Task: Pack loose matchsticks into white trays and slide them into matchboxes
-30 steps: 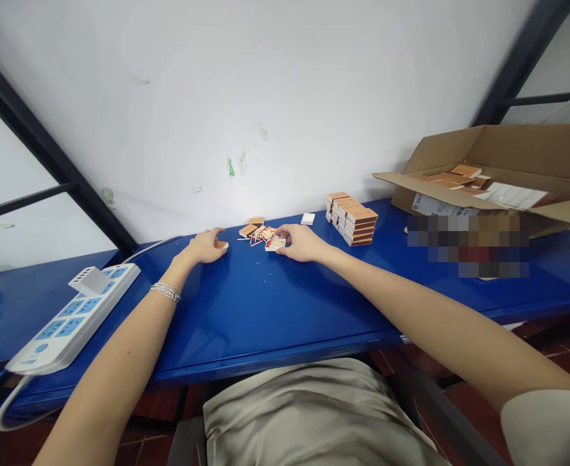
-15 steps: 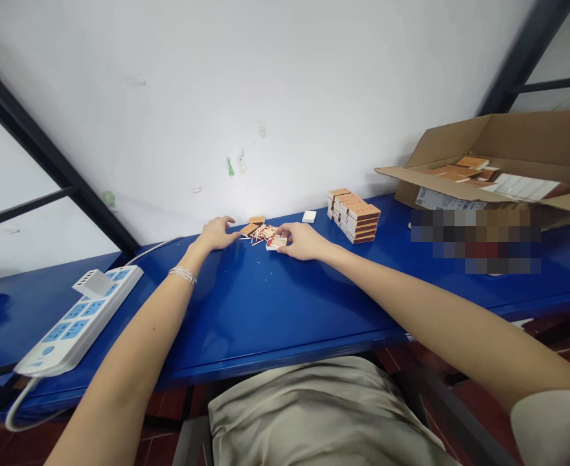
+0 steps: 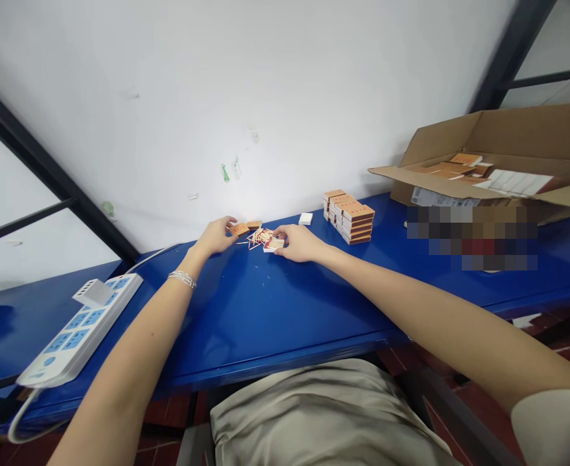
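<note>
My left hand (image 3: 213, 237) is at the table's far side, its fingertips on a small orange matchbox (image 3: 239, 229). My right hand (image 3: 299, 243) grips a white-and-red matchbox (image 3: 274, 244) by its side. Between my hands lies a loose heap of red-tipped matches (image 3: 260, 238). Another orange matchbox (image 3: 253, 224) sits just behind the heap. A small white box (image 3: 305, 219) rests behind my right hand. A stack of orange matchboxes (image 3: 349, 220) stands further right.
The blue table (image 3: 275, 310) runs along a white wall (image 3: 265, 97). A white power strip (image 3: 78, 330) lies at the left, with its cable. At the right, an open cardboard carton (image 3: 489, 149) holds more matchboxes. A pixelated patch covers the area below it.
The orange matchbox has shifted left to my left fingertips, and my left hand has closed in on it. My right hand and its matchbox have barely moved. The view has tilted slightly.
</note>
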The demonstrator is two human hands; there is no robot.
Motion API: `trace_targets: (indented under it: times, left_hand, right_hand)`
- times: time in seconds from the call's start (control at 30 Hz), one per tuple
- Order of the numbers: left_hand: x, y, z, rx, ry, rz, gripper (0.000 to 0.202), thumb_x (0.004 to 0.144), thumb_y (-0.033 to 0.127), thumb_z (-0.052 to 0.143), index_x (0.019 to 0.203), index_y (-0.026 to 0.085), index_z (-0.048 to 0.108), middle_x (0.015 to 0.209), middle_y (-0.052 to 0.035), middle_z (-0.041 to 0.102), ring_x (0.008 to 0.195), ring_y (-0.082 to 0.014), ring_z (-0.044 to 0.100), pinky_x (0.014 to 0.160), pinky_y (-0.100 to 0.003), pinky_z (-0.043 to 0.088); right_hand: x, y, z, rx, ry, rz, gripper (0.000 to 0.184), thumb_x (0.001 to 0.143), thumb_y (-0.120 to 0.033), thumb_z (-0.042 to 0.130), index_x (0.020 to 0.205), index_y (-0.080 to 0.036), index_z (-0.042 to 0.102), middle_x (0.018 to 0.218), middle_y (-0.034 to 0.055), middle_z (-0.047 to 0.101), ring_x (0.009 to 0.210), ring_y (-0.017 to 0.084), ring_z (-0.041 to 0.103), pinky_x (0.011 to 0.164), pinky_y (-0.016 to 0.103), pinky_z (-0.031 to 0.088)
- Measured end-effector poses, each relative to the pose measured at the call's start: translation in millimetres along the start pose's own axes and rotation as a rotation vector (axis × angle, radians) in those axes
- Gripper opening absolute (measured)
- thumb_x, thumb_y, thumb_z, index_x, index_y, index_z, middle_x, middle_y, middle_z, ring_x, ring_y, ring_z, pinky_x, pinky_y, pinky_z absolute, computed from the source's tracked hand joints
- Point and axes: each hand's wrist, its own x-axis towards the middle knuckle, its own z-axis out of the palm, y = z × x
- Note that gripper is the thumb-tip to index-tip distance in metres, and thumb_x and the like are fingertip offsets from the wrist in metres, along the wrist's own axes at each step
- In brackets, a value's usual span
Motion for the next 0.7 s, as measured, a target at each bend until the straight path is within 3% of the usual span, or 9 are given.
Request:
trace_targets:
  times: [0.13, 0.33, 0.7]
  left_hand:
    - [-26, -5, -14.5, -0.211, 0.006, 0.103, 0.053, 0.071, 0.025, 0.067, 0.122, 0.013, 0.059, 0.116, -0.0139, 0.069, 0.105, -0.0252, 0.066, 0.096, -0.040, 0.051]
    - [-61, -9, -9.0, -0.574, -0.095, 0.094, 0.057, 0.069, 0.026, 0.071, 0.123, 0.014, 0.059, 0.127, -0.0150, 0.065, 0.114, -0.0263, 0.063, 0.103, -0.047, 0.047]
    - [-66, 5, -6.6, -0.545, -0.027, 0.156, 0.053, 0.070, 0.026, 0.073, 0.121, 0.015, 0.061, 0.122, -0.0137, 0.067, 0.109, -0.0257, 0.065, 0.099, -0.047, 0.051]
  right_hand:
    - [0, 0, -1, 0.036, 0.036, 0.010, 0.042, 0.072, -0.022, 0.073, 0.113, -0.015, 0.067, 0.106, 0.0101, 0.072, 0.089, 0.022, 0.067, 0.079, 0.031, 0.049]
    - [-2, -2, 2, 0.150, 0.118, -0.059, 0.046, 0.071, -0.021, 0.074, 0.115, -0.013, 0.065, 0.107, 0.0093, 0.072, 0.090, 0.020, 0.066, 0.082, 0.032, 0.050]
    - [-7, -8, 4, 0.249, 0.127, -0.079, 0.050, 0.069, -0.016, 0.075, 0.117, -0.012, 0.063, 0.110, 0.0108, 0.070, 0.084, 0.017, 0.066, 0.079, 0.031, 0.053]
